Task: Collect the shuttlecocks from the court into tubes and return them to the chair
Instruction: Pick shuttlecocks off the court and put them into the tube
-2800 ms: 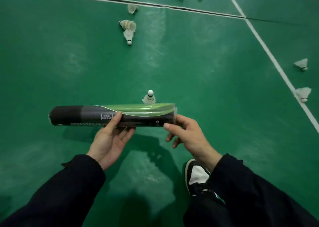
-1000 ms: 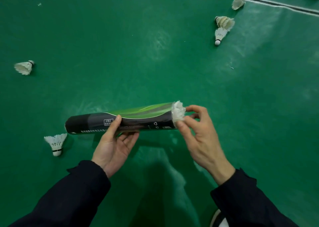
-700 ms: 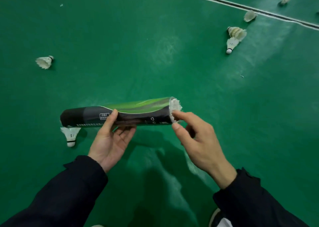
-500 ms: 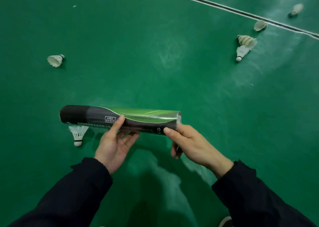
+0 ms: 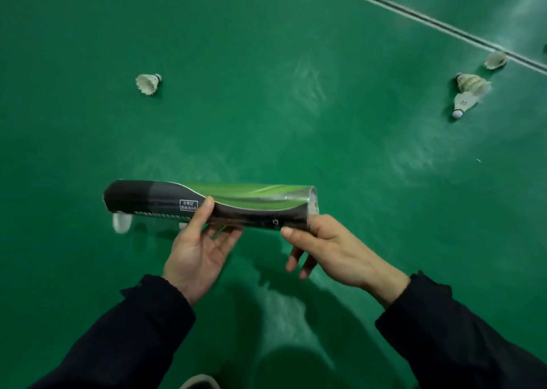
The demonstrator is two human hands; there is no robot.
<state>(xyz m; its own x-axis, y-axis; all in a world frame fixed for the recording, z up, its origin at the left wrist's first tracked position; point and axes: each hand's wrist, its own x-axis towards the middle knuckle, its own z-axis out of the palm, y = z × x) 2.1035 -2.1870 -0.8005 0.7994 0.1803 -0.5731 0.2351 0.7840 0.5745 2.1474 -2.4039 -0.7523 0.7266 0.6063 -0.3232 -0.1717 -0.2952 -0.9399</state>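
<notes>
Holding 1 tube (image 5: 236,205) w/ both hands, 5 shuttlecocks on court (image 5: 296,92)

Blurred shuttlecock (image 5: 121,222) partly hidden behind the tube (image 5: 207,203).

You are standing on an indoor badminton court. The green floor (image 5: 296,107) under you is the smooth, slightly glossy sports surface of such a hall, with pale scuffs and soft reflections of overhead light. A white boundary line (image 5: 429,18) with a dark seam beside it runs diagonally across the upper right. Feathered shuttlecocks lie scattered on the floor: one on its side at upper left (image 5: 147,83), a touching pair at right (image 5: 469,92) (one yellowed, one whiter), and another by the line (image 5: 495,60). The black-and-green shuttlecock tube (image 5: 236,203) you hold across in front of you fits the same setting.
</notes>
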